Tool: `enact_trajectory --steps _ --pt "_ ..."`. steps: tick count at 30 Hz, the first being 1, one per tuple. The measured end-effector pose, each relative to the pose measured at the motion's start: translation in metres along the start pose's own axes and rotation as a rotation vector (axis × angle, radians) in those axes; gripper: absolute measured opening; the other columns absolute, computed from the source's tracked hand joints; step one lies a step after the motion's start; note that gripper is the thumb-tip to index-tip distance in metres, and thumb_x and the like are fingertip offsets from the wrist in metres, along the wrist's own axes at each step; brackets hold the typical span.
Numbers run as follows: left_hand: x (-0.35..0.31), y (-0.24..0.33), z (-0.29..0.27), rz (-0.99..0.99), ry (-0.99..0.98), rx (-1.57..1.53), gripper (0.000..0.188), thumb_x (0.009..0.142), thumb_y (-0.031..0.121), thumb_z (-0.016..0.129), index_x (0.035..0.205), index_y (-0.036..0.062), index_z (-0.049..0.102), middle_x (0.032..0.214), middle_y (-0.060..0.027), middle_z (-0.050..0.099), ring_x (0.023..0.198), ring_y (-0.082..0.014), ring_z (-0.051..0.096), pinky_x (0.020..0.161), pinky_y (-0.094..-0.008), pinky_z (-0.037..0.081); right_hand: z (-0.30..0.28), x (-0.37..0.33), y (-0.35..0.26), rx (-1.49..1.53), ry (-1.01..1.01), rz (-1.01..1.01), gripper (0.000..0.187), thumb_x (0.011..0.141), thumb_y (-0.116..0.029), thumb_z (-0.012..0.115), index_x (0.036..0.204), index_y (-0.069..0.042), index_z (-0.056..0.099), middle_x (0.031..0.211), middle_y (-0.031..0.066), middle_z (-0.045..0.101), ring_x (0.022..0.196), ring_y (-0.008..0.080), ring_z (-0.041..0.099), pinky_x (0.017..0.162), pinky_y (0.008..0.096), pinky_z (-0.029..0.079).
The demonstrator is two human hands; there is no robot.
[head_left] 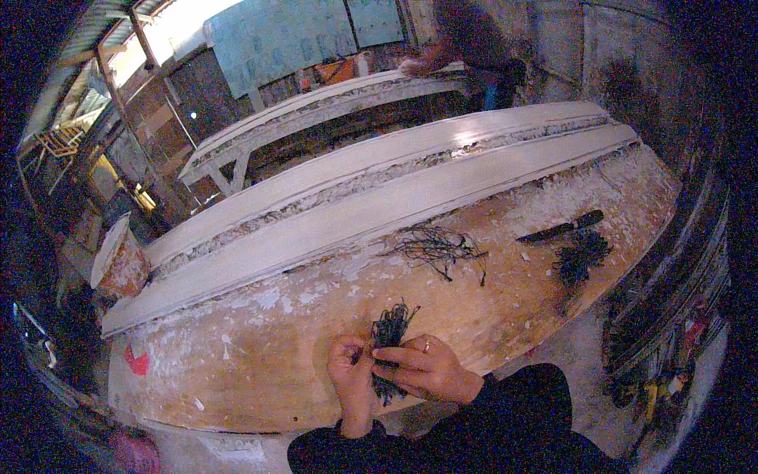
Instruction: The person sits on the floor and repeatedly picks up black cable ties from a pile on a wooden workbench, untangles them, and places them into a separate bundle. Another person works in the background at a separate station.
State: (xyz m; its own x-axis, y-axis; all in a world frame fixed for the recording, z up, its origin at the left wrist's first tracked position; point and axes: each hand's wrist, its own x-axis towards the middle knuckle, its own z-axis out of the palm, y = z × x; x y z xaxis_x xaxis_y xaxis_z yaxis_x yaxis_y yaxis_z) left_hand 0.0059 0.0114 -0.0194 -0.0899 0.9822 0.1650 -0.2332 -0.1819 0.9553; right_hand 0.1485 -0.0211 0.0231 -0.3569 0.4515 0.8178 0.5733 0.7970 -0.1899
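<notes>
A bundle of dark, thin cord (392, 322) stands upright between my hands above the near part of the worn wooden tabletop (260, 371). My right hand (433, 370), with a ring on one finger, is closed around the bundle's middle, and its loose looped ends stick out above and below. Against the bundle's left side, my left hand (350, 370) is pinched closed; what lies between its fingertips is too small to make out. Beyond the hands lies a loose tangle of dark cord (442, 246). Farther right rest a dark-handled knife (562, 227) and another cord bundle (582, 257).
Two long pale boards (355, 201) run lengthwise along the table's far side. At the left end sits a scuffed, whitish container (122, 257), near a red scrap (136, 361). Behind stands a long white bench (316, 103), where another person (482, 39) has a hand.
</notes>
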Motion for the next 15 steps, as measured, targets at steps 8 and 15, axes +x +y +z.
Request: enact_trajectory --steps 8,15 --pt "-0.003 0.022 0.012 -0.012 -0.010 -0.002 0.013 0.077 -0.002 0.061 0.083 0.0054 0.052 0.079 -0.0005 0.053 0.074 -0.0091 0.051 0.067 -0.0209 0.042 -0.006 0.000 -0.003 -0.088 -0.100 0.129 0.031 0.065 -0.017 0.067 0.096 -0.021 0.065 0.105 -0.0036 0.060 0.079 0.0153 0.054 0.075 0.0351 0.038" --pt "-0.005 0.024 0.013 0.204 -0.124 0.265 0.019 0.079 0.003 0.062 0.097 0.0024 0.058 0.089 -0.0039 0.057 0.077 -0.0101 0.052 0.068 -0.0217 0.043 -0.003 -0.003 0.004 -0.110 -0.063 0.403 0.025 0.070 -0.018 0.066 0.095 -0.020 0.065 0.090 -0.0025 0.062 0.084 0.0202 0.054 0.076 0.0377 0.035"
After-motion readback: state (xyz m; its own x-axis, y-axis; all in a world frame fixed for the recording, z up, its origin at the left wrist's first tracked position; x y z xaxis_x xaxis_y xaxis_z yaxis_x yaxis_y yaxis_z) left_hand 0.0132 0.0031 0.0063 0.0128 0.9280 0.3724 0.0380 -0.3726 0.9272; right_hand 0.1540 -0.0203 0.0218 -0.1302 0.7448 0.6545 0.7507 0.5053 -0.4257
